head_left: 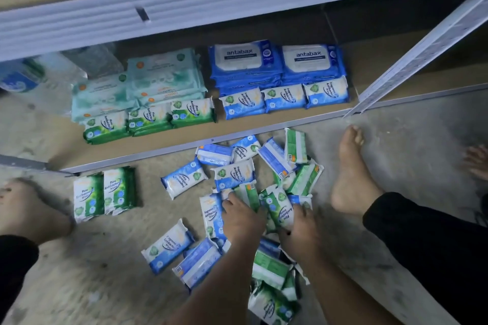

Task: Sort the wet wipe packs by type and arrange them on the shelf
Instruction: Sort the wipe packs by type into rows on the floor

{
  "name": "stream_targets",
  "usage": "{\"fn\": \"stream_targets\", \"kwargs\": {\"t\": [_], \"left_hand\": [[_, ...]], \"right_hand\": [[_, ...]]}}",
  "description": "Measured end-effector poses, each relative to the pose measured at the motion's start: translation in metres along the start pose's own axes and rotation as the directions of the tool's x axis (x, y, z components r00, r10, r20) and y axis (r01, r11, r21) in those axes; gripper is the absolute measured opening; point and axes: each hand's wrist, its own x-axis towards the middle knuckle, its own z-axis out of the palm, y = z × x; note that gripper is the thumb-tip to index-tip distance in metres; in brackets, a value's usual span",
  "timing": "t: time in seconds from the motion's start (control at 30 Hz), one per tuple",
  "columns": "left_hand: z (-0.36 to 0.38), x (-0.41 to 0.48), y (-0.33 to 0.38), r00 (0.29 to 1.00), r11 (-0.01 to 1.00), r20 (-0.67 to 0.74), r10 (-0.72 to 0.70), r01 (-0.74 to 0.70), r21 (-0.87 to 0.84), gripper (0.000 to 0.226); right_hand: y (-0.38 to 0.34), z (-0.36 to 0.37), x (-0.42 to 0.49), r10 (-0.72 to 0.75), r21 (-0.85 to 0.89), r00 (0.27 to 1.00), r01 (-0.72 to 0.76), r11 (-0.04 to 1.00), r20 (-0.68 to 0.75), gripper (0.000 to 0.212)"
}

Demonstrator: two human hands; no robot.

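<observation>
Gripping Pine Antibacterial pack, antabax packs shelved

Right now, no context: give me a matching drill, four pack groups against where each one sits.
Things:
1. antabax packs
2. teal packs
3. green floor packs
4. mixed pile

Places:
A. floor, left, apart from the rest
B. shelf, back right
C. shelf, back left
D. floor, under the left hand and right hand

Pairs: 1-B, 2-C, 3-A, 4-D
</observation>
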Motion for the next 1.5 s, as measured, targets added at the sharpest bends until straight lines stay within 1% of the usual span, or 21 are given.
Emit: {"fn": "stream_targets", "kwargs": {"t": [0.1, 0.17, 0.27, 0.33, 0.43, 0.53, 0.6, 0.67, 0.8, 0.9, 1.0, 1.07, 1.1, 1.13, 1.17, 1.2, 1.23, 1.3, 1.37, 1.43, 1.5], "left_hand": [[0.004, 0.006, -0.006, 1.000, 1.000, 0.001, 0.007, -0.007, 0.003, 0.081], [0.002, 0.009, -0.010, 0.999, 0.999, 0.020, 0.032, -0.031, -0.014, 0.079], [-0.009, 0.012, -0.018, 0.994, 0.989, 0.083, 0.071, -0.060, -0.132, 0.071], [-0.023, 0.012, -0.022, 0.981, 0.962, 0.167, 0.101, -0.054, -0.267, 0.061], [-0.047, 0.010, -0.031, 0.942, 0.884, 0.297, 0.156, 0.000, -0.467, 0.054], [-0.079, -0.002, -0.042, 0.906, 0.805, 0.362, 0.220, 0.041, -0.592, 0.048], [-0.104, -0.015, -0.052, 0.877, 0.734, 0.385, 0.287, 0.056, -0.677, 0.047], [-0.131, -0.034, -0.063, 0.863, 0.664, 0.362, 0.352, 0.042, -0.747, 0.048], [-0.178, -0.076, -0.089, 0.839, 0.483, 0.315, 0.444, 0.072, -0.873, 0.060], [-0.201, -0.100, -0.110, 0.847, 0.358, 0.277, 0.454, 0.111, -0.927, 0.064], [-0.217, -0.114, -0.129, 0.868, 0.286, 0.247, 0.430, 0.129, -0.950, 0.055], [-0.225, -0.121, -0.139, 0.890, 0.277, 0.252, 0.380, 0.151, -0.949, 0.045], [-0.229, -0.125, -0.143, 0.905, 0.278, 0.243, 0.349, 0.148, -0.949, 0.042], [-0.231, -0.125, -0.147, 0.915, 0.284, 0.230, 0.331, 0.135, -0.949, 0.041], [-0.233, -0.126, -0.152, 0.926, 0.273, 0.209, 0.314, 0.123, -0.954, 0.041], [-0.234, -0.127, -0.155, 0.938, 0.293, 0.181, 0.294, 0.092, -0.952, 0.042], [-0.236, -0.124, -0.159, 0.948, 0.284, 0.156, 0.278, 0.074, -0.956, 0.043], [-0.242, -0.124, -0.167, 0.961, 0.318, 0.107, 0.254, 0.022, -0.948, 0.045], [-0.246, -0.119, -0.174, 0.965, 0.339, 0.079, 0.248, -0.010, -0.941, 0.051], [-0.252, -0.120, -0.178, 0.963, 0.343, 0.035, 0.267, -0.061, -0.937, 0.042], [-0.256, -0.118, -0.182, 0.967, 0.399, -0.020, 0.255, -0.124, -0.909, 0.035]], "right_hand": [[0.000, 0.000, 0.002, 0.021, 0.044, 1.000, -0.020, 0.999, -0.009, 0.075], [-0.001, -0.001, 0.004, 0.032, 0.095, 0.999, -0.031, 0.995, -0.013, 0.067], [-0.001, -0.007, 0.004, 0.072, 0.153, 0.997, -0.068, 0.986, -0.023, 0.049], [-0.001, -0.012, 0.002, 0.082, 0.192, 0.996, -0.074, 0.979, -0.035, 0.039], [-0.008, -0.032, -0.006, 0.109, 0.256, 0.994, -0.106, 0.961, 0.006, 0.032], [-0.021, -0.057, -0.020, 0.113, 0.348, 0.991, -0.133, 0.928, 0.076, 0.030], [-0.028, -0.069, -0.028, 0.085, 0.404, 0.993, -0.110, 0.908, 0.079, 0.027], [-0.040, -0.080, -0.042, 0.051, 0.443, 0.998, -0.065, 0.894, 0.044, 0.027], [-0.069, -0.096, -0.070, -0.050, 0.558, 0.999, 0.043, 0.828, -0.003, 0.039], [-0.094, -0.109, -0.093, -0.110, 0.652, 0.993, 0.118, 0.749, -0.053, 0.040], [-0.115, -0.114, -0.111, -0.117, 0.743, 0.990, 0.140, 0.655, -0.083, 0.032], [-0.128, -0.115, -0.123, -0.141, 0.774, 0.986, 0.157, 0.613, -0.088, 0.033], [-0.134, -0.115, -0.128, -0.145, 0.797, 0.986, 0.157, 0.583, -0.087, 0.041], [-0.139, -0.114, -0.131, -0.147, 0.814, 0.985, 0.155, 0.560, -0.086, 0.049], [-0.145, -0.115, -0.136, -0.155, 0.832, 0.984, 0.161, 0.531, -0.091, 0.052], [-0.150, -0.114, -0.136, -0.166, 0.843, 0.981, 0.170, 0.510, -0.097, 0.053], [-0.156, -0.114, -0.140, -0.171, 0.851, 0.980, 0.173, 0.496, -0.099, 0.052], [-0.165, -0.112, -0.140, -0.191, 0.865, 0.973, 0.202, 0.459, -0.127, 0.047], [-0.173, -0.111, -0.144, -0.201, 0.879, 0.967, 0.228, 0.418, -0.155, 0.047], [-0.181, -0.109, -0.145, -0.215, 0.895, 0.962, 0.241, 0.376, -0.169, 0.047], [-0.191, -0.104, -0.146, -0.237, 0.885, 0.957, 0.249, 0.392, -0.165, 0.039]]}}
